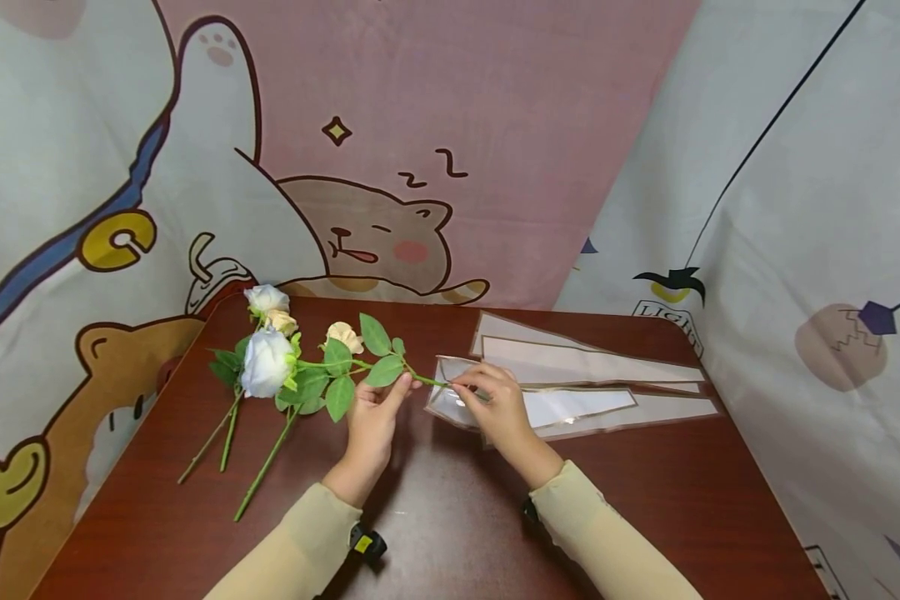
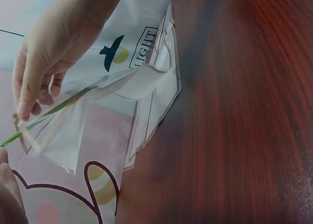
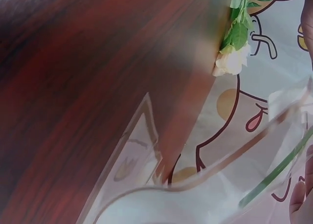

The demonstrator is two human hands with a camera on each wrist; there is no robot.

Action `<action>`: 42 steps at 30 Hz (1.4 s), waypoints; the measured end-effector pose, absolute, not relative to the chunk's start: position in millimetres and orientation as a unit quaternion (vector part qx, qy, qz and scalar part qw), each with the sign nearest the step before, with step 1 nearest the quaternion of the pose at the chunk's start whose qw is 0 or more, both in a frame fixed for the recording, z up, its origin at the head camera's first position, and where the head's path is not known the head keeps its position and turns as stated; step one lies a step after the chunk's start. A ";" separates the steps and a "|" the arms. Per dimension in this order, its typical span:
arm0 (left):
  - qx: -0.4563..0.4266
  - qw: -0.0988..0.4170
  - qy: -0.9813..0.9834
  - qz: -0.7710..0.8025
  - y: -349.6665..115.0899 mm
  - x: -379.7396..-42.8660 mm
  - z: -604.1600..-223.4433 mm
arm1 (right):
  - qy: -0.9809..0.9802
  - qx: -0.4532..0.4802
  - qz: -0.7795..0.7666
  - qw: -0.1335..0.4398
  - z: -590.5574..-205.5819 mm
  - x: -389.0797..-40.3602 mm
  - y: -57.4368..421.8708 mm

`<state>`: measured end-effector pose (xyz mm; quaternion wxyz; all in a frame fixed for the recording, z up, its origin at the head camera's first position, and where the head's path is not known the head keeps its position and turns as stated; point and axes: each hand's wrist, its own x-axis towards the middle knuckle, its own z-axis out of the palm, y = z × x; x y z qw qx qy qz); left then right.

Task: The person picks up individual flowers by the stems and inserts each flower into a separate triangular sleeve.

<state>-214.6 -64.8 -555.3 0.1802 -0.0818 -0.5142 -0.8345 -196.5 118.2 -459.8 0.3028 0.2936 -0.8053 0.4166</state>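
My left hand (image 1: 371, 421) pinches the green stem of an artificial rose, between thumb and fingers, just below its leaves (image 1: 385, 369). The stem runs left toward a large pale blue rose head (image 1: 267, 363). My right hand (image 1: 501, 408) pinches the mouth of a clear flower sleeve (image 1: 450, 408) with a brownish edge. In the left wrist view the stem (image 2: 63, 105) lies inside the clear sleeve (image 2: 68, 150), close under the right hand (image 2: 46, 67). The right wrist view shows the stem (image 3: 276, 169) behind the clear film.
More flat tapered sleeves (image 1: 592, 364) lie overlapped on the right of the brown table (image 1: 450, 533). Several other roses lie at the left, including a pale one (image 1: 267, 297) and a cream one (image 1: 344, 337). A printed cloth (image 1: 495, 150) hangs behind the table.
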 end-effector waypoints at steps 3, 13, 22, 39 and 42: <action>-0.089 0.171 -0.539 -0.820 -64.5 -218.7 -565.2 | -0.801 0.298 0.422 0.303 -458.5 -196.0 117.0; -0.067 0.169 -0.525 -0.831 -60.8 -216.6 -566.1 | -0.796 0.303 0.429 0.302 -456.7 -194.1 115.5; -0.105 0.186 -0.552 -0.806 -59.5 -200.4 -540.0 | -0.811 0.286 0.416 0.297 -455.0 -196.4 123.3; -0.129 0.181 -0.568 -0.793 -60.4 -183.3 -499.7 | -0.820 0.263 0.421 0.283 -452.8 -197.5 122.2; -0.090 0.187 -0.614 -0.762 -59.9 -169.6 -468.7 | -0.816 0.272 0.424 0.285 -453.1 -197.6 121.5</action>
